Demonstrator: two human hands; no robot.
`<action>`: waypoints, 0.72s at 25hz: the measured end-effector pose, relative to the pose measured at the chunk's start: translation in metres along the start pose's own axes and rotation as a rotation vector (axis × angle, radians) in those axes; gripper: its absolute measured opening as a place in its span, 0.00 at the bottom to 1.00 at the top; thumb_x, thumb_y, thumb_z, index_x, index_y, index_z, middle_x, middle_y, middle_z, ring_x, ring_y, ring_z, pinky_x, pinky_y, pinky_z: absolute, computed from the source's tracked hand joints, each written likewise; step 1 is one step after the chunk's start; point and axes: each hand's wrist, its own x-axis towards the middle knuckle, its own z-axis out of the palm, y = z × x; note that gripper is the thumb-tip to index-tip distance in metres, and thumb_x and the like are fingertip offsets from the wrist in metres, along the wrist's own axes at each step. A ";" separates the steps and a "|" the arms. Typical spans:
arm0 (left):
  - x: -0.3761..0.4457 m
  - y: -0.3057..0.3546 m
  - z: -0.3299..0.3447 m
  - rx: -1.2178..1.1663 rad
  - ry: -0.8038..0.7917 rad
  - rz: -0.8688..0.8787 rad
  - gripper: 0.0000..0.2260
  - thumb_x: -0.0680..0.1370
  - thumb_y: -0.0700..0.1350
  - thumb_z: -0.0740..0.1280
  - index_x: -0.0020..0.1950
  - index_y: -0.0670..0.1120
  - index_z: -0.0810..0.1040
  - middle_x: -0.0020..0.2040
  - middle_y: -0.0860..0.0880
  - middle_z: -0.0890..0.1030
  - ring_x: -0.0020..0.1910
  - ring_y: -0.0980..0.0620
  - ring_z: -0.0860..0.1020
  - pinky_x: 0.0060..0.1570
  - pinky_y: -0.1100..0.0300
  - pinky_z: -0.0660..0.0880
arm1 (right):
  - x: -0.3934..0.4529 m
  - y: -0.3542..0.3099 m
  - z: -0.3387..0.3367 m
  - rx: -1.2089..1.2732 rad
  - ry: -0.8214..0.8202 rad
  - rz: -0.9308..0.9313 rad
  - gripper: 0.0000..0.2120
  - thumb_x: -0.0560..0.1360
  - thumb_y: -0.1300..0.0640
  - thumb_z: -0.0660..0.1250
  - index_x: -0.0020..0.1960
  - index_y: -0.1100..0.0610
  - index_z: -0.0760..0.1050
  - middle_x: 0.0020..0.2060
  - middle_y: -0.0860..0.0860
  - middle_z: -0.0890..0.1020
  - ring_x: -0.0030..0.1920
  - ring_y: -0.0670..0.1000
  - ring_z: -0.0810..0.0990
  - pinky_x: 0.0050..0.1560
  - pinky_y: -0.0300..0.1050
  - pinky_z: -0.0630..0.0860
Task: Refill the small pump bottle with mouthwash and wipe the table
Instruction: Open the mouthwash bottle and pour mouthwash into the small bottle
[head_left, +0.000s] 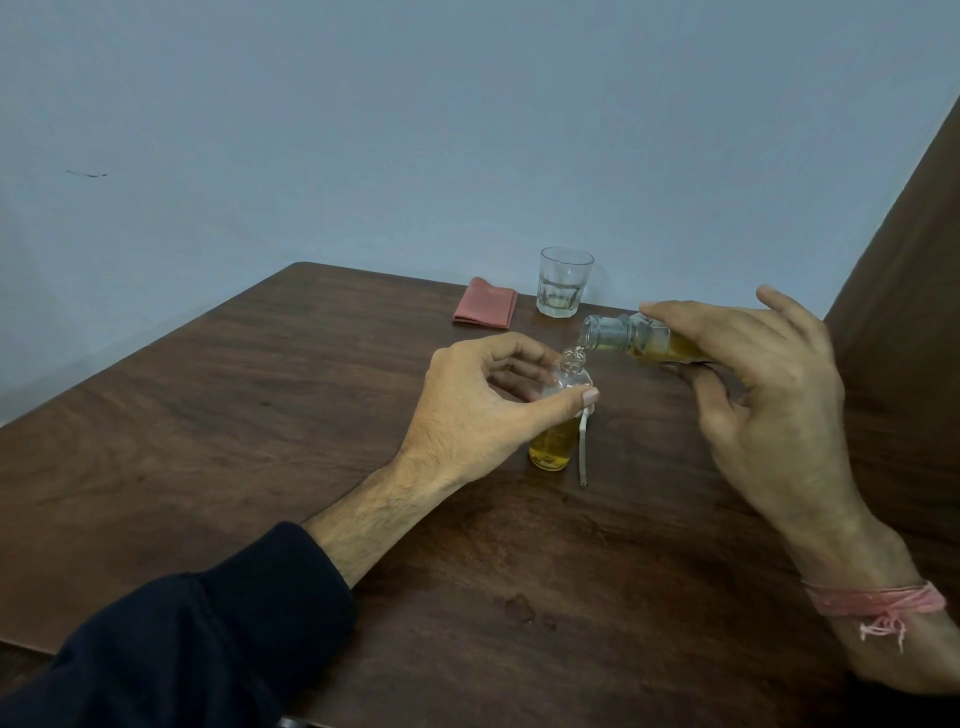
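Left hand: curled round the shoulder of the small pump bottle, thumb and fingers on opposite sides of the glass, holding it upright on the wooden table. The bottle's neck is uncapped; amber liquid fills roughly its lower half. Right hand: grips the larger mouthwash bottle tipped near horizontal, thumb beneath, index finger along the top, remaining fingers spread loosely. The open mouth of the larger bottle sits just above and to the right of the small bottle's neck; amber liquid is visible inside the tilted body, and a clear dribble shows at the small bottle's opening. A white pump tube lies on the table just beside the small bottle, its upper end hidden behind the left thumb; whether it touches the bottle cannot be determined. Behind the work area stands a drinking glass with a little pale liquid at the bottom, and a folded pink cloth lies flat to its left, well apart from both hands. A dark sleeve covers the left forearm; a pink thread band circles the right wrist. A small wet patch marks the near tabletop
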 end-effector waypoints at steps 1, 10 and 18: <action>0.000 0.000 0.000 0.001 0.002 0.001 0.15 0.73 0.58 0.88 0.53 0.53 0.91 0.46 0.56 0.91 0.43 0.59 0.90 0.46 0.67 0.85 | 0.000 0.000 0.000 0.000 0.001 -0.001 0.30 0.76 0.73 0.74 0.74 0.51 0.82 0.65 0.49 0.88 0.66 0.56 0.85 0.81 0.66 0.65; 0.001 0.000 -0.001 0.002 -0.005 -0.007 0.15 0.73 0.57 0.88 0.52 0.52 0.92 0.46 0.56 0.92 0.44 0.58 0.90 0.48 0.63 0.87 | 0.000 -0.001 0.000 -0.004 0.001 0.002 0.29 0.76 0.73 0.74 0.73 0.52 0.83 0.64 0.50 0.88 0.66 0.56 0.85 0.81 0.66 0.65; 0.002 0.000 -0.002 0.002 -0.012 0.001 0.14 0.73 0.57 0.88 0.53 0.52 0.92 0.46 0.56 0.91 0.45 0.58 0.90 0.48 0.64 0.87 | 0.001 -0.001 -0.001 -0.004 0.008 0.001 0.30 0.76 0.74 0.75 0.73 0.52 0.83 0.65 0.50 0.88 0.65 0.56 0.85 0.81 0.66 0.66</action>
